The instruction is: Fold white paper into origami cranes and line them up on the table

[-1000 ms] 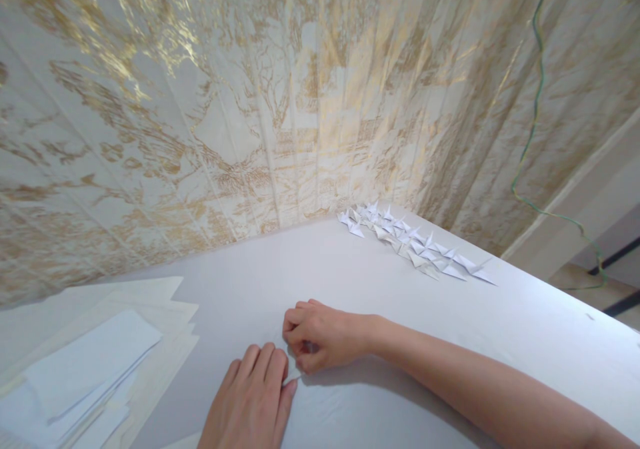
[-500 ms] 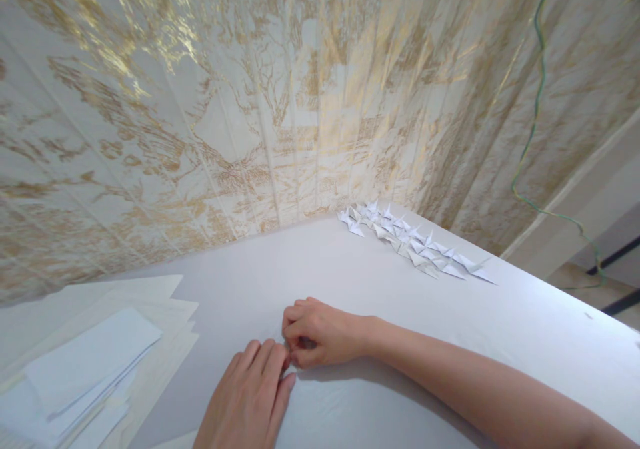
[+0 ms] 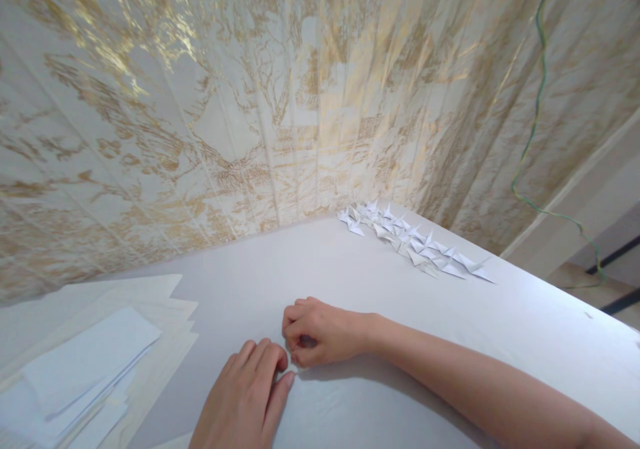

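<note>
Pale counter (image 3: 250,262). Paper sheets (image 3: 93,362) overlapping toward 8 o'clock of view; folded paper cranes (image 3: 416,243) grouped between 3 and 4. Left hand (image 3: 245,389) bent, can't tell whether pinching. Right hand (image 3: 317,332) curled, pinching small white paper (image 3: 295,370) between both hands, 6 o'clock.

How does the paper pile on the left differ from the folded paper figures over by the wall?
The paper pile lies flat, while the folded figures rise into pointed peaks. The pile's sheets overlap unevenly; the figures sit close together in rough rows. Each figure looks much smaller than the pile's big cream sheets. Both are whitish and lie on the same table.
</note>
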A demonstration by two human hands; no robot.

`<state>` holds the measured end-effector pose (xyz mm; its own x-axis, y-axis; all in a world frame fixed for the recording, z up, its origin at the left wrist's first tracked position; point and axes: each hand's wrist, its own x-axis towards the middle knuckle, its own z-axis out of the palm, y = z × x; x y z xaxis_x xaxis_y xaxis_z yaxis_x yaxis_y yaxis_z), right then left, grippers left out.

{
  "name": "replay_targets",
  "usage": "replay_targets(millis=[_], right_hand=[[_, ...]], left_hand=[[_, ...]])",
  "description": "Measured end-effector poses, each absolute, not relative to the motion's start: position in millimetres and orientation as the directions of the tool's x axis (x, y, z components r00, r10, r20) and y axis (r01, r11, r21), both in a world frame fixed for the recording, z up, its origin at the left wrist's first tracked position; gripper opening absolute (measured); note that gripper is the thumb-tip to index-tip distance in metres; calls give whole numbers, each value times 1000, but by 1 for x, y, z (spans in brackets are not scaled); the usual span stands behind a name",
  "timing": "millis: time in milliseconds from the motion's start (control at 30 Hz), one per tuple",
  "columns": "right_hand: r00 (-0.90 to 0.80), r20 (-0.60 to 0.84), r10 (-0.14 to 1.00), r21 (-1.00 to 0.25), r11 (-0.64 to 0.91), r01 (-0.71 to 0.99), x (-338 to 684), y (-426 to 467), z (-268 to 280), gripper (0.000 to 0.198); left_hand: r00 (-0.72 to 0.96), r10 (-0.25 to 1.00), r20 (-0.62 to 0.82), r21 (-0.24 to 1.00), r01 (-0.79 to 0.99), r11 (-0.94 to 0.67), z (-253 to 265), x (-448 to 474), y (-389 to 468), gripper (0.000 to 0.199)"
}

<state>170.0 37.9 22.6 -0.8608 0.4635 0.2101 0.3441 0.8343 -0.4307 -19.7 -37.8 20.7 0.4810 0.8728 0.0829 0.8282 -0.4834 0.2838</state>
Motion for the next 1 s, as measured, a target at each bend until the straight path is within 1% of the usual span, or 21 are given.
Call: replay_targets(millis=[200, 400, 500, 767, 1000], right_hand=[[-878, 182, 442, -452, 831, 324, 172, 38, 25, 9], [-880, 141, 454, -436, 826, 357, 171, 37, 27, 10], [-881, 135, 453, -440, 824, 356, 171, 38, 28, 11], [-877, 111, 467, -435, 816, 380, 170, 36, 30, 12], [-881, 94, 463, -381, 834, 398, 170, 35, 32, 12]], left_hand=[[464, 886, 6, 308, 842, -443, 19, -22, -37, 20], [473, 881, 7, 292, 841, -455, 18, -23, -35, 31], [486, 874, 17, 261, 841, -473, 22, -23, -36, 33], [472, 881, 21, 126, 873, -471, 21, -19, -42, 33], [448, 894, -17, 131, 887, -442, 21, -17, -39, 32]])
